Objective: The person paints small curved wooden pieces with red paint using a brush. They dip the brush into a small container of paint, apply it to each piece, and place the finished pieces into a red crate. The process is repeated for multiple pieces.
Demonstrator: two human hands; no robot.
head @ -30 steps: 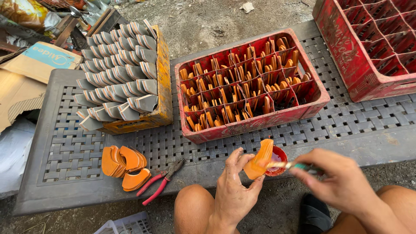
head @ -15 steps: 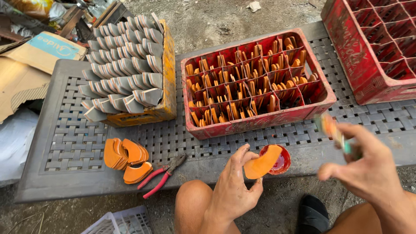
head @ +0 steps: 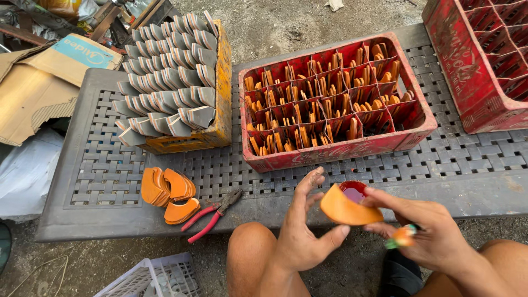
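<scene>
Over the grey woven-pattern table (head: 341, 176), we are pinching the curved orange piece (head: 344, 209) between left hand (head: 302, 231) and right hand (head: 423, 231), whose grip is also clasping a small brush (head: 401, 237), judging steadiness above the red dish (head: 355, 192) matters.

Blurred small tool (head: 403, 236) in the right hand (head: 434, 236); second red crate (head: 484, 60) cut off at frame edge.
</scene>
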